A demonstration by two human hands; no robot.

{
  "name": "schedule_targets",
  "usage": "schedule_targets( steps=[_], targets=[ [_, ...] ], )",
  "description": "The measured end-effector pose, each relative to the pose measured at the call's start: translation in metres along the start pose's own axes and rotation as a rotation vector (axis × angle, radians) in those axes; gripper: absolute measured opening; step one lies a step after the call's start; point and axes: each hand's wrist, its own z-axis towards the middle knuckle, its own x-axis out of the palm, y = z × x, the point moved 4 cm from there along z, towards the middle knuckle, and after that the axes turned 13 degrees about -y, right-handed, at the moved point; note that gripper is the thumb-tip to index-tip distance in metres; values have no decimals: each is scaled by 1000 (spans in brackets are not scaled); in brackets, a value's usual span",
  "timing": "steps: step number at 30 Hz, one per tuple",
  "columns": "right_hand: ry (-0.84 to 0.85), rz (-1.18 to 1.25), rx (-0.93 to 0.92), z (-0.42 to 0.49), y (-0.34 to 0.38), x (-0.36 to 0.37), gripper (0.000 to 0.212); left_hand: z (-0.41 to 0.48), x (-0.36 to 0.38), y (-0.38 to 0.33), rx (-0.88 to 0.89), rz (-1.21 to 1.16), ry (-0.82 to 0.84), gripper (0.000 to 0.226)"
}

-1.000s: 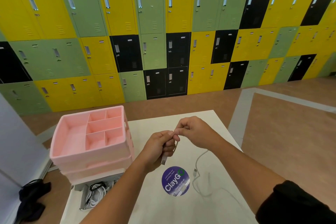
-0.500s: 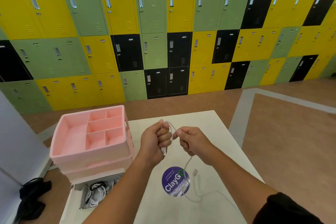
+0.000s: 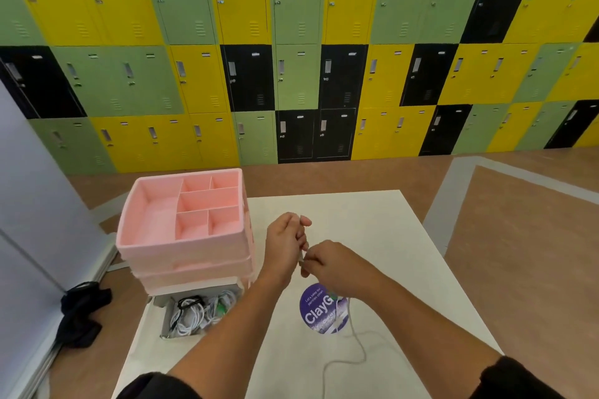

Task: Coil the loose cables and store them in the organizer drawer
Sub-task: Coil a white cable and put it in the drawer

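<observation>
Both grips tight on the white cable (image 3: 357, 335) — left hand (image 3: 284, 247) upright, right hand (image 3: 328, 264) just beside, lower.

White table (image 3: 389, 236) under pink organizer (image 3: 181, 249), cable-filled drawer (image 3: 164, 317), purple sticker (image 3: 312, 311), loose white cable (image 3: 357, 341).

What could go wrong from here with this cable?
1. The white cable has a long slack tail across the table toward the near edge; it may kink or snag as the right hand and left hand wind it.
2. The open drawer under the pink organizer already holds tangled cables; the new coil may catch on them.
</observation>
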Motion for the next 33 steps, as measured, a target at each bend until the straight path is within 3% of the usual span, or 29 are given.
schedule_targets(
  steps=[6, 9, 14, 26, 29, 33],
  targets=[
    [-140, -64, -69, 13, 19, -29, 15, -7, -6, 7, 39, 240, 235, 33],
    [-194, -44, -64, 20, 19, -41, 7, -12, -7, 2, -101, 116, 334, 31],
    [-256, 206, -39, 21, 12, -52, 8, -15, -6, -17, -237, -19, 404, 37],
    [-244, 181, -64, 26, 0, -60, 13, -21, -2, -13, -389, -149, 522, 31],
    [-241, 316, -24, 25, -4, -61, 11, -23, -1, -13, -473, -270, 530, 29],
    [-133, 536, 97, 21, -12, -52, 26, -22, -1, -15, -527, -370, 541, 24]
  ],
)
